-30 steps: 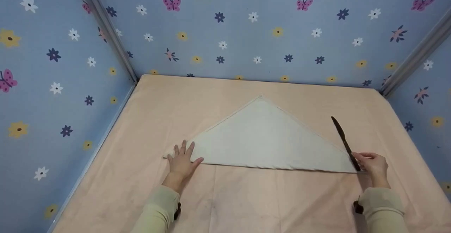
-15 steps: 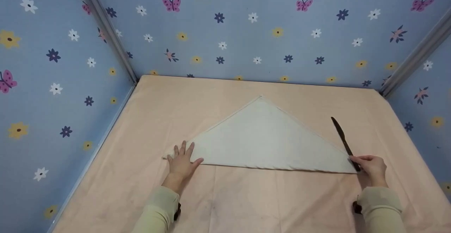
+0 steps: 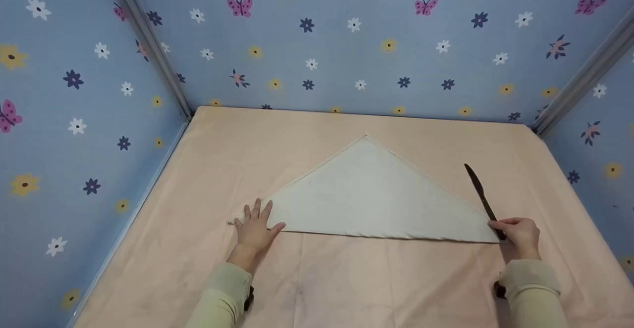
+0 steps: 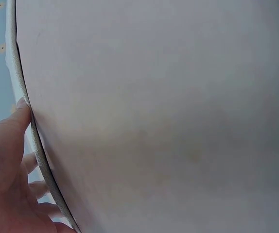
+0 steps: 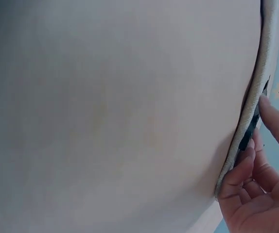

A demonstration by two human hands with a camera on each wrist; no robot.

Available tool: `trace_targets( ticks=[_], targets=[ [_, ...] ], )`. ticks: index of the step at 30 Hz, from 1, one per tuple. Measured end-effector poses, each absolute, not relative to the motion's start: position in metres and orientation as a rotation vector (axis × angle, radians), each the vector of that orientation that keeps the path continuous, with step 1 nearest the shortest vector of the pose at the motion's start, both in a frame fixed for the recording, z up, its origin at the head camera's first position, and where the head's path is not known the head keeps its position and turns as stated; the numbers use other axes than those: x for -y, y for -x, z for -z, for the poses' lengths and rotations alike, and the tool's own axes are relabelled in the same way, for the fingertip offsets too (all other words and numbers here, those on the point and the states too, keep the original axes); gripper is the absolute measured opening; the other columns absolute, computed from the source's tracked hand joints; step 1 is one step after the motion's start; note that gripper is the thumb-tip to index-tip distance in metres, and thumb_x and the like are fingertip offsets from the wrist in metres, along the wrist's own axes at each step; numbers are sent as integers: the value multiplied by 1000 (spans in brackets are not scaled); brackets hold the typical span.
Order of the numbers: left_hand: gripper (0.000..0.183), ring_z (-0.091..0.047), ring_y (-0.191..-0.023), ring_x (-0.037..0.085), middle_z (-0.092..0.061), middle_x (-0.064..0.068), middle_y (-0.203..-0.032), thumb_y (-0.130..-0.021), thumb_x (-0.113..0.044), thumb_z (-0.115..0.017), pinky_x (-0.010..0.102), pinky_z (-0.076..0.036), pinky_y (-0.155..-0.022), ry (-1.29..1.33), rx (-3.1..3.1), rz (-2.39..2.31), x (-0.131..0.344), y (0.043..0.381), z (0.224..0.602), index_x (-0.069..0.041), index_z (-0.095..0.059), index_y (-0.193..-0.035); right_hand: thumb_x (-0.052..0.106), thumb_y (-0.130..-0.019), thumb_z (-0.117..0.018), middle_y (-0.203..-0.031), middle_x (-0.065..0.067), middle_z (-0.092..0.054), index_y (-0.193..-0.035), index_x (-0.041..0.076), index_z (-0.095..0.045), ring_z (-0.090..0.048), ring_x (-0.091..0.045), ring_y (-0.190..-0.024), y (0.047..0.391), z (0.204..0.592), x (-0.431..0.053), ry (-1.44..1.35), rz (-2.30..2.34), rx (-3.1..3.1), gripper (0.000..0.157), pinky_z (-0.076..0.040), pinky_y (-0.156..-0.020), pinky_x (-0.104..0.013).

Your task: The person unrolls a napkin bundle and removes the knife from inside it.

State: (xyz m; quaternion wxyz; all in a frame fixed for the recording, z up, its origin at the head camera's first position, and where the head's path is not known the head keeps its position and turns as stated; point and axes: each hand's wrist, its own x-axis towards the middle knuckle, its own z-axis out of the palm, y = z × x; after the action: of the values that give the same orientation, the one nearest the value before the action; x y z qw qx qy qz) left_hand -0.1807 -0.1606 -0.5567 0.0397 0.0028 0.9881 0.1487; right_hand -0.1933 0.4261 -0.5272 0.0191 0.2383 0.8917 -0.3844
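A pale cloth napkin [image 3: 376, 194] lies folded in a large triangle, its long folded edge towards me and its peak pointing away. My left hand [image 3: 253, 226] presses flat on its left corner with the fingers spread; the left wrist view has the thumb [image 4: 22, 114] at the folded edge. Over the right corner lies a dark table knife [image 3: 478, 187], its blade pointing away past the cloth. My right hand [image 3: 520, 234] pinches the knife's handle end, thumb and curled fingers around it. In the right wrist view the dark handle [image 5: 249, 133] shows between thumb and fingers.
A peach cloth [image 3: 346, 283] with faint creases covers the table. Blue panels [image 3: 317, 40] printed with flowers and butterflies stand along the back and both sides, joined by grey metal posts [image 3: 153, 45].
My right hand has shifted slightly left, its fingertips now reaching across the knife's handle. The knife, the napkin and my left hand stay in place.
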Motion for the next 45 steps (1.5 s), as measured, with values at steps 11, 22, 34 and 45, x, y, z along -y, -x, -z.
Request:
trace_targets(
  ticks=[11,22,34,45],
  targets=[
    [74,-11,-127,47,-16,20,-144,-84,-55,-46,69,-12,-91,-9,-3031,-461,162,181,558,-11,-27,-140,26,-74,-71,-81,-16,-62,-92,-10,-64,-54,-30,-78,196,526,-425,-806,1119,-2756,41,-44,-68,-40],
    [73,-10,-127,47,-15,20,-144,-84,-54,-47,69,-11,-91,-9,-3019,-489,162,182,557,-11,-27,-140,26,-74,-69,-72,-9,-63,-90,-10,-65,-56,-31,-77,194,525,-424,-767,1093,-2817,40,-45,-59,-31],
    [74,-9,-127,47,-14,19,-145,-85,-56,-44,69,-11,-91,-6,-3021,-457,162,182,559,-12,-26,-141,29,-76,-68,-67,-3,-60,-91,-9,-65,-52,-14,-58,196,517,-428,-729,1088,-2792,41,-44,-50,-26],
    [74,-9,-127,47,-14,19,-145,-85,-56,-44,69,-11,-91,-10,-3020,-463,162,181,558,-12,-26,-141,30,-72,-72,-68,2,-59,-97,-7,-65,-53,-9,-58,200,515,-430,-779,1179,-2689,45,-48,-53,-28]
  ],
)
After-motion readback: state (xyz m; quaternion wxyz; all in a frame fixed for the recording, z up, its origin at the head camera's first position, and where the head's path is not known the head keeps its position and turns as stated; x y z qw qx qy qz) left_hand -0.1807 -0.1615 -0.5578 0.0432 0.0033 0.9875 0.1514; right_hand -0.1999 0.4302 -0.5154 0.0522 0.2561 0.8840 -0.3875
